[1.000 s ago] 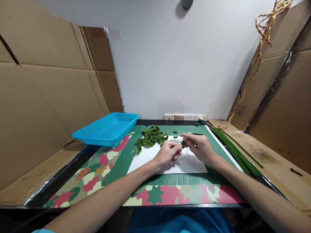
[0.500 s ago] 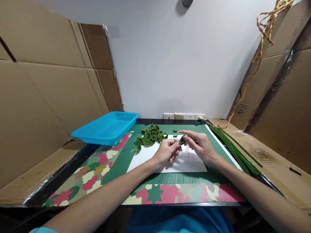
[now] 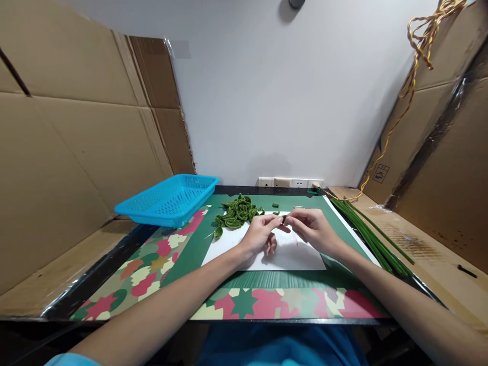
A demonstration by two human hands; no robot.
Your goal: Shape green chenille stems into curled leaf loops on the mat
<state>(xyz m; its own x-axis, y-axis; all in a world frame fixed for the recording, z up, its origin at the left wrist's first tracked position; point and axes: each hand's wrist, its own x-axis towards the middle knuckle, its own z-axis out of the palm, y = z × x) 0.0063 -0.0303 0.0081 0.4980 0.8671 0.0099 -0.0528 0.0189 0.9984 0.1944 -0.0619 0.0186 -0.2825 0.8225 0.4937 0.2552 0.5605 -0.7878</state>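
Note:
Over a white sheet of paper (image 3: 290,262), both hands meet at a small green pipe-cleaner piece (image 3: 284,218), mostly covered by fingertips. My left hand (image 3: 262,235) pinches it between thumb and index finger, its other fingers curled below. From the other side my right hand (image 3: 313,227) closes thumb and fingertips on the same piece. Just beyond my left hand lies a pile of green pipe-cleaner leaves (image 3: 239,211), bent into loops. A short green offcut (image 3: 275,205) lies behind the hands. On the paper a thin red line (image 3: 297,240) shows below my right fingers.
A blue perforated basket (image 3: 179,219) stands at the left. Long green pipe cleaners (image 3: 366,236) lie bundled at the right. Cardboard walls (image 3: 91,137) flank the green mat (image 3: 190,254). Wall sockets (image 3: 282,182) and a twisted yellow wire (image 3: 389,133) are behind.
My right fingers, stretched out before, have bent into a pinch at the piece. The green piece, plainly visible earlier, is now mostly hidden. My left fingers have shifted slightly.

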